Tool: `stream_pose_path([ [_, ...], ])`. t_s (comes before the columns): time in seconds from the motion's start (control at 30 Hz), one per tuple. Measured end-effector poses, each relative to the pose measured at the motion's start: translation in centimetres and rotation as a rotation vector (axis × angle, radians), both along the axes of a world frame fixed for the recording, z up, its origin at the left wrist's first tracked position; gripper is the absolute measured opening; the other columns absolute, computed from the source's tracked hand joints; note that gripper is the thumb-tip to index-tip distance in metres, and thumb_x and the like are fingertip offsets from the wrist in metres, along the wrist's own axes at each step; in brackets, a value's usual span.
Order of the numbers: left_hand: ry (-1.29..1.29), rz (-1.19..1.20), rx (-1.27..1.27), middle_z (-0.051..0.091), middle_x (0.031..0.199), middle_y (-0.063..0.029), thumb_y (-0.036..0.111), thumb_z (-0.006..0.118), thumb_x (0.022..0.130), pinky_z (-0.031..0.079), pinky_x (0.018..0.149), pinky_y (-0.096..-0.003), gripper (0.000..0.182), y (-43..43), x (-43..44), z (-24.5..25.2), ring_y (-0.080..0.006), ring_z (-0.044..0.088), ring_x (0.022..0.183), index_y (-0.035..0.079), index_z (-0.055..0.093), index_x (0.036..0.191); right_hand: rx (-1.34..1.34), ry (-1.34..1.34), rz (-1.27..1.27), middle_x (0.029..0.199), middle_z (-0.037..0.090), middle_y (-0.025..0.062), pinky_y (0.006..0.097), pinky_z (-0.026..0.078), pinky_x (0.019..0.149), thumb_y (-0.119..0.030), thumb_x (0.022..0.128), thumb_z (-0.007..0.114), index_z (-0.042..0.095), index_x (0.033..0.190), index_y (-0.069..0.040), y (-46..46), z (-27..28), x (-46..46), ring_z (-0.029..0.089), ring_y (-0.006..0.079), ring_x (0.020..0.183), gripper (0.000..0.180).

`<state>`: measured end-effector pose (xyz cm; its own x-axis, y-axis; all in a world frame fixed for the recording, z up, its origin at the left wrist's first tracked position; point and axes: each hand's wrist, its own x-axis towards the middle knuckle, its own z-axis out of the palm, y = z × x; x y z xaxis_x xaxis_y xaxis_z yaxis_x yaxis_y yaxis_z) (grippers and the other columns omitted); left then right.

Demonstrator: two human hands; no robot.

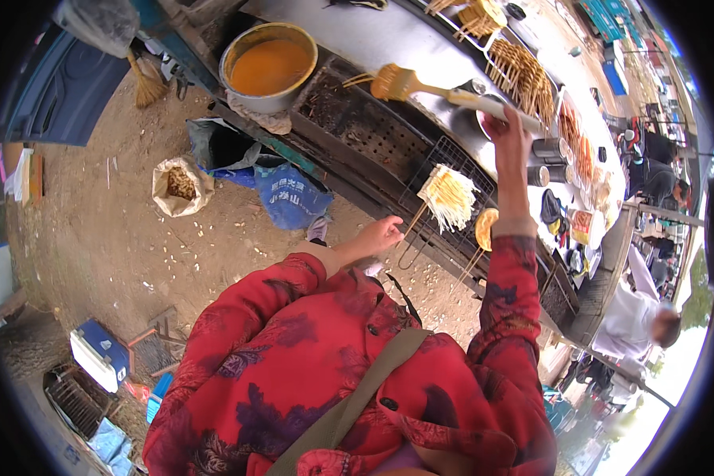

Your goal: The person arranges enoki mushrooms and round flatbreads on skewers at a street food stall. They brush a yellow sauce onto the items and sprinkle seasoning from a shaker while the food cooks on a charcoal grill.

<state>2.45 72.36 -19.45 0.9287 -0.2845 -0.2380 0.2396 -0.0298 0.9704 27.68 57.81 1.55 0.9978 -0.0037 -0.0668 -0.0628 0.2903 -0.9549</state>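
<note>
My right hand [503,126] grips the white handle of a broad basting brush [395,82], held over the grill. Orange-brown sauce coats its bristles, which point left toward a metal pot [271,105] of orange sauce [271,67]. On the wire grate [437,156] lies a skewer of enoki mushrooms [449,196], its stick slanting down toward me. My left hand [384,233] is beside that stick's lower end, fingers curled; I cannot tell whether it grips the stick. Below my right wrist, a round golden piece of food [485,228] on two thin sticks rests at the grate's edge.
Left of the grate runs a charred trough [381,140] with a perforated bottom. Racks of skewers [520,77] and metal canisters [550,149] stand on the metal counter. An open pale sack [181,184] and a blue bag [291,196] are on the ground. A person [628,318] stands at the right.
</note>
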Motion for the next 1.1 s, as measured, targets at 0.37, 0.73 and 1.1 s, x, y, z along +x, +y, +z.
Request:
stream_pose_path([
  [0.37,0.513,-0.213,-0.286,0.061,0.085,-0.0036,0.016,0.049,0.092,0.047,0.055,-0.0218,0.014,-1.6,2.0,1.4,-0.0095,0.06,0.071,0.01,0.048,0.105,-0.514,0.038,-0.246,0.081,0.064,0.0154,0.0271,0.058,0.06,-0.011,0.086,0.06,0.06,0.096,0.005,-18.2,-0.5,-18.2,0.067,0.0189,0.063,0.019],
  [0.73,0.512,-0.219,-0.325,0.063,0.086,-0.0051,0.016,0.046,0.094,0.05,0.057,-0.0287,0.01,-2.5,1.5,3.3,-0.0175,0.066,0.079,0.011,0.04,0.101,-0.463,0.13,-0.436,0.077,0.065,0.014,0.0273,0.057,0.059,-0.01,0.086,0.064,0.061,0.096,0.006,-16.8,1.0,-15.4,0.066,0.0173,0.064,0.019],
  [1.1,0.513,-0.112,-0.273,0.063,0.077,-0.0067,0.022,0.039,0.098,0.051,0.051,-0.0297,0.01,-3.8,1.4,3.8,-0.0192,0.067,0.072,0.012,0.039,0.098,-0.498,0.121,-0.353,0.086,0.064,0.0115,0.025,0.058,0.062,-0.004,0.086,0.062,0.059,0.096,0.006,-16.7,0.1,-20.3,0.066,0.0168,0.071,0.014],
])
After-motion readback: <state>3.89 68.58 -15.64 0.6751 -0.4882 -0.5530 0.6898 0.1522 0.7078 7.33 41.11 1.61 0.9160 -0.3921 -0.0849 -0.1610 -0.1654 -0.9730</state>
